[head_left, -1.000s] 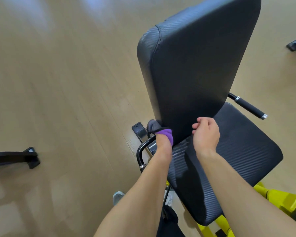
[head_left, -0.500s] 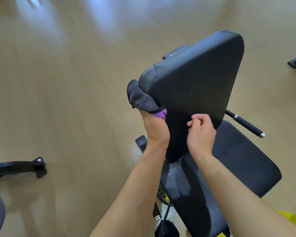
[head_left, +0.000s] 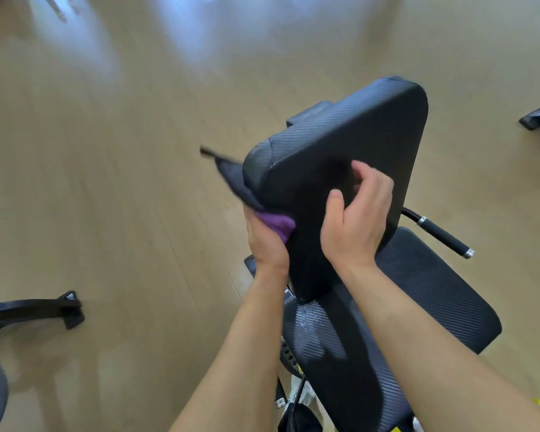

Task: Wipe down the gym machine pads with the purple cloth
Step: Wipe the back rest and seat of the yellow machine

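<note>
Left hand (head_left: 267,241) grips the purple cloth (head_left: 276,224) against the back pad (head_left: 340,157) left edge — right hand (head_left: 354,219), fingers loosely spread, braces its face; press firmly, wipe toward the top corner.

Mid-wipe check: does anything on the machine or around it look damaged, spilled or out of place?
Nothing stands out. The back pad and seat pad look intact, with no tears showing. The left hand presses the purple cloth to the back pad's side edge; its loose end is motion-blurred. The right hand is open at the pad's face.
</note>
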The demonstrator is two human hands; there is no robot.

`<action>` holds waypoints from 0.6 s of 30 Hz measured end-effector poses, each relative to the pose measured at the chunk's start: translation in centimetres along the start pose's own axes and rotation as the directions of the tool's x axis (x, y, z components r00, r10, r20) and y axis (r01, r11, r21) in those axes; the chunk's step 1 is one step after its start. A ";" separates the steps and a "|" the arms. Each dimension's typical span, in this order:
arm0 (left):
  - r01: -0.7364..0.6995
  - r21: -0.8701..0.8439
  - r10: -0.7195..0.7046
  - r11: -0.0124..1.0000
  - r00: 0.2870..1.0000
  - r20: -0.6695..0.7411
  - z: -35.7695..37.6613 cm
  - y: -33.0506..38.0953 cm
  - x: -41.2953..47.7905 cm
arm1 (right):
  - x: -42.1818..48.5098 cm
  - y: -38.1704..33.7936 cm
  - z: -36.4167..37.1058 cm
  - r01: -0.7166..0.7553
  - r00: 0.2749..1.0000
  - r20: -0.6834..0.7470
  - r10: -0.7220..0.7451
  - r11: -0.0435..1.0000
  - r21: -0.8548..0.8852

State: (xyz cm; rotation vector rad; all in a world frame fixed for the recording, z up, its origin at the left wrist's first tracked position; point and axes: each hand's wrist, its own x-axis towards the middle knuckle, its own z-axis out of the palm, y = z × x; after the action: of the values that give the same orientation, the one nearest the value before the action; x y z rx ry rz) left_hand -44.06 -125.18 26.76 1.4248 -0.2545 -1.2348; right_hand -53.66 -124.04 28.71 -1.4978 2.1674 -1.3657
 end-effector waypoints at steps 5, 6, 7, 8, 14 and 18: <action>0.257 -0.066 -0.260 0.964 0.965 -0.038 -2.0 -5.3 0.4 | 0.0 1.8 2.2 -0.027 0.998 -0.057 0.022 0.997 -0.076; 0.295 0.004 -0.295 0.955 0.954 -0.058 -2.6 -6.7 0.9 | -0.7 3.0 2.6 -0.087 0.994 -0.075 0.081 0.993 -0.077; 0.350 0.078 -0.342 0.934 0.935 -0.094 -3.2 -8.3 1.4 | -1.6 4.5 2.9 -0.150 0.986 -0.081 0.143 0.985 -0.084; 0.420 0.073 -0.410 0.904 0.903 -0.126 -3.7 -9.6 1.7 | -2.7 6.1 3.0 -0.208 0.977 -0.075 0.201 0.973 -0.100; 0.648 -0.020 -0.631 0.761 0.734 -0.251 -6.5 -17.2 2.7 | -10.3 13.7 2.7 -0.377 0.917 0.042 0.397 0.895 -0.239; 0.650 -0.048 -0.645 0.759 0.739 -0.195 -6.3 -18.4 1.3 | -12.5 15.0 2.0 -0.354 0.911 0.121 0.394 0.898 -0.260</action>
State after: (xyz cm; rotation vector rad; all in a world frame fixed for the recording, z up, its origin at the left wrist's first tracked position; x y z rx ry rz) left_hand -47.48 -116.82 9.51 1.7157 0.4181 -1.6273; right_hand -56.24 -113.93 12.05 -1.1246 2.4048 -0.8492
